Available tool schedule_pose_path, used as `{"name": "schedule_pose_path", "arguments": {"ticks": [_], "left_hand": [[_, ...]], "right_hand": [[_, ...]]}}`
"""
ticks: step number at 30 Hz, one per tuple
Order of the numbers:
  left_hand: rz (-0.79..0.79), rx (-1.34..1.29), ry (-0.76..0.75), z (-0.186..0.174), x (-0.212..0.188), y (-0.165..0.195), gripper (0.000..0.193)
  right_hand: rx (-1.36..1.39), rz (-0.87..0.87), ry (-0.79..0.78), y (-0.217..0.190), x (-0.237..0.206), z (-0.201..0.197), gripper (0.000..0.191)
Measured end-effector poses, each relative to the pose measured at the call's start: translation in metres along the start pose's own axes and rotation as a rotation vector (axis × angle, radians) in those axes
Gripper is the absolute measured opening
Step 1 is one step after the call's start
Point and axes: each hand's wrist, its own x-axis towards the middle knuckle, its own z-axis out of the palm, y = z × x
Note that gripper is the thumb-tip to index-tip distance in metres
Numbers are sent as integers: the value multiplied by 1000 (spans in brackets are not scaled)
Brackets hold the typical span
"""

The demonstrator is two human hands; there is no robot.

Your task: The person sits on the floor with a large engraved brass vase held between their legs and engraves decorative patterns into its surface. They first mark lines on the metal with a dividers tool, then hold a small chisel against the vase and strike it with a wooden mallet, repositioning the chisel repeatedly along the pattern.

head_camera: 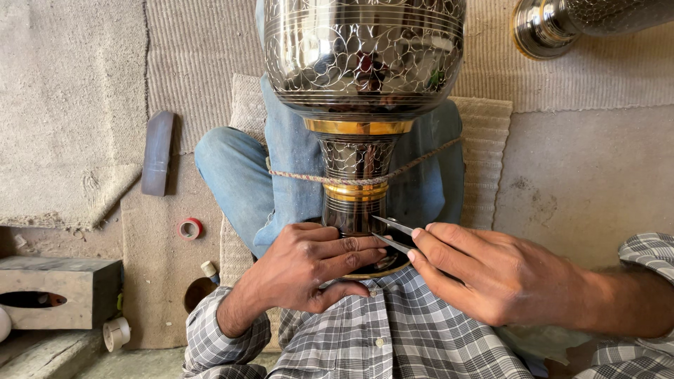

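A large engraved metal vessel (361, 56) with silver patterning and brass bands lies toward me, its narrow neck at my chest. A thin rope (365, 179) runs around the neck. My left hand (309, 267) wraps around the dark base end of the vessel and steadies it. My right hand (491, 270) pinches a slim metal engraving tool (393, 235), whose tip rests against the vessel's base next to my left fingers. My blue-jeaned legs lie under the vessel.
A second shiny metal vessel (562, 24) lies at the top right. On the left are a dark flat stone (157, 151), a red tape roll (189, 228), a wooden box (60, 291), a small bottle (209, 270) and a white tape roll (116, 333). Woven mats cover the floor.
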Motion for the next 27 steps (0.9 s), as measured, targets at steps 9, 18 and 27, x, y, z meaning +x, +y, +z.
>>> {"name": "schedule_pose_path", "arguments": {"ticks": [9,18,27], "left_hand": [[-4,12,151,-15,10,-6,35],[160,349,154,-19,56,3,32],[249,427,83,-11,59,6,18]], "right_hand": [[80,-54,-63,13,9,-7,24],[-326,-489,-200,25,30,-25,33],[-663,-884,-197,31,13,-10,36]]}}
